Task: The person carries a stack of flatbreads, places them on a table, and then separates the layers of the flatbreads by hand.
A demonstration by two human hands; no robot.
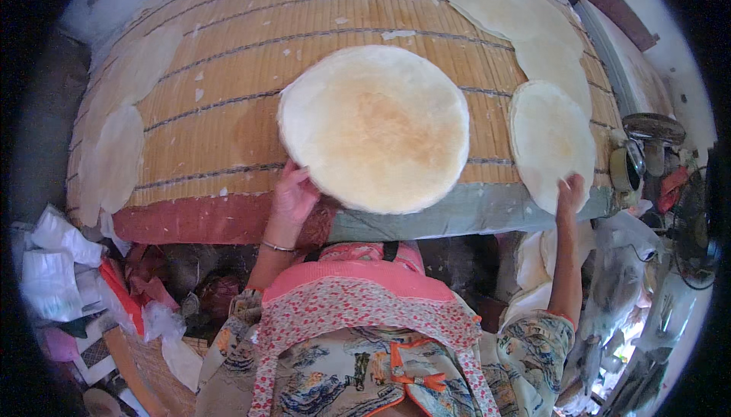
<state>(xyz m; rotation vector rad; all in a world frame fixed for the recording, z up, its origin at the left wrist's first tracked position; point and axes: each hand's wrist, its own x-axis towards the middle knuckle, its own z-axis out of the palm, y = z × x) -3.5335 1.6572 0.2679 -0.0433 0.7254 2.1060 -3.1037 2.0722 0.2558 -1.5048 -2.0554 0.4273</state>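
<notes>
A large round flatbread point(374, 131), white with a browned middle, is in front of me over the slatted mat. My left hand point(295, 193) pinches its lower left edge between thumb and fingers; whether it is one sheet or a stack, I cannot tell. At the right, my right hand point(572, 191) touches the lower edge of another round flatbread point(551, 137), which looks like the top of a stack; its fingertips are blurred, so their hold is unclear.
The slatted mat point(228, 91) carries overlapping flatbreads point(534, 29) at the back right and thin ones point(120, 154) at the left. Red cloth point(194, 220) and green cloth point(491, 208) line its near edge. Plastic bags point(54, 280) lie lower left; a tape roll point(623, 169) sits right.
</notes>
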